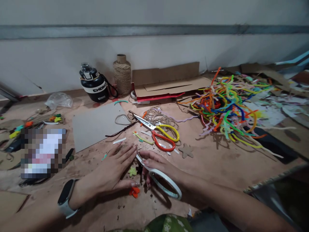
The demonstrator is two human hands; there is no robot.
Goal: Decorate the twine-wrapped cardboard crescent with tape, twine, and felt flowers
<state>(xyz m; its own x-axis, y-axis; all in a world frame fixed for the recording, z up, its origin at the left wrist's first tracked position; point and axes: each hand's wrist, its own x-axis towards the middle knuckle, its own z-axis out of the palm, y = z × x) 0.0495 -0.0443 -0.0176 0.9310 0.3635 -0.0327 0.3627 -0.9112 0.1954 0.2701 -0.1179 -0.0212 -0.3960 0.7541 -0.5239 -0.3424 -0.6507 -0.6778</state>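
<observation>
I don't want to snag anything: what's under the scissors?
Tangled twine shows beside the scissors and around their yellow handle; a white strip pokes out by the red one. Whatever lies directly beneath is covered.

Scissors with bright metal blades point(144, 121), glossy red and yellow plastic handles seen. Rough brown twine spool point(122, 75), coarse fibre surface shown. Multicoloured fuzzy craft stems point(224, 109), matt pile seen. Flat grey card sheet point(96, 125), smooth and matt. Crumpled clear plastic bag point(59, 100), shiny creases shown. Brown cardboard pieces point(166, 73), dull paper surface. Brown worktop point(212, 180), scuffed, speckled.
</observation>
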